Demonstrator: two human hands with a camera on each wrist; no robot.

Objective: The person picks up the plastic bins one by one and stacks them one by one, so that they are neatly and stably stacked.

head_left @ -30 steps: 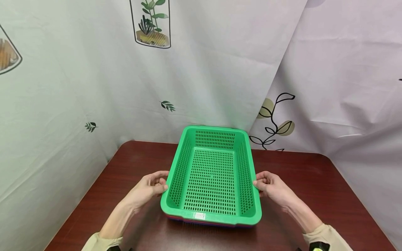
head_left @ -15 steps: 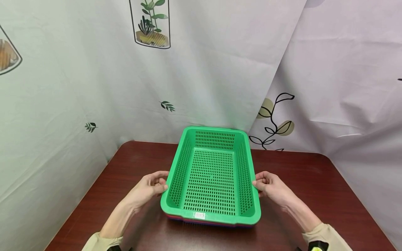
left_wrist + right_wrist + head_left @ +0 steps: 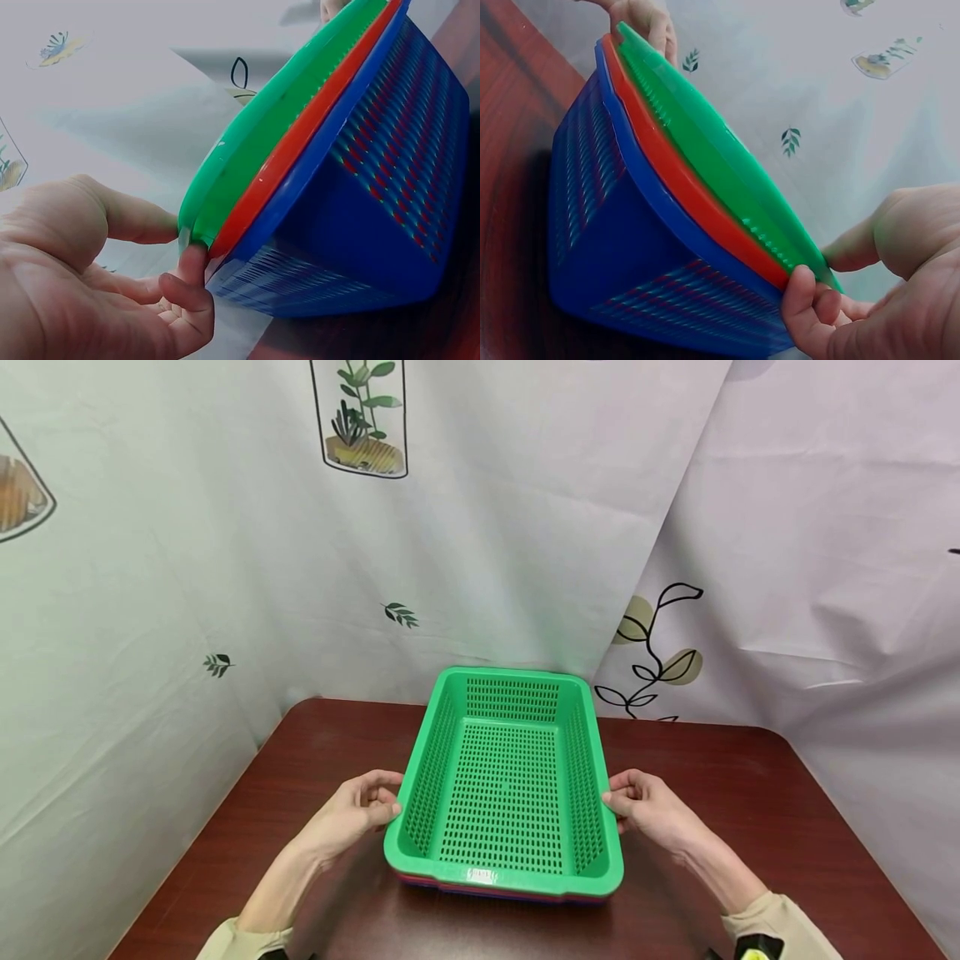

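A green perforated plastic basket (image 3: 525, 882) sits at the middle of the table, on top of a stack. My left hand (image 3: 341, 817) pinches its left rim, thumb above and fingers curled underneath. On the opposite side, my right hand (image 3: 660, 818) grips the right rim the same way. Both wrist views show a red basket (image 3: 274, 171) and a blue basket (image 3: 345, 225) nested below the green one. A gap shows between the green and red rims, with fingertips of the left hand in it. Seen from above, only thin red and blue edges show at the front.
The dark red-brown table (image 3: 315, 752) has rounded far corners. White cloth (image 3: 510, 527) printed with plants hangs close behind it and along both sides. The far end of the stack is near the back cloth.
The far rim of the green basket has dropped slightly in the head view. Both hands keep their grip and have hardly moved.
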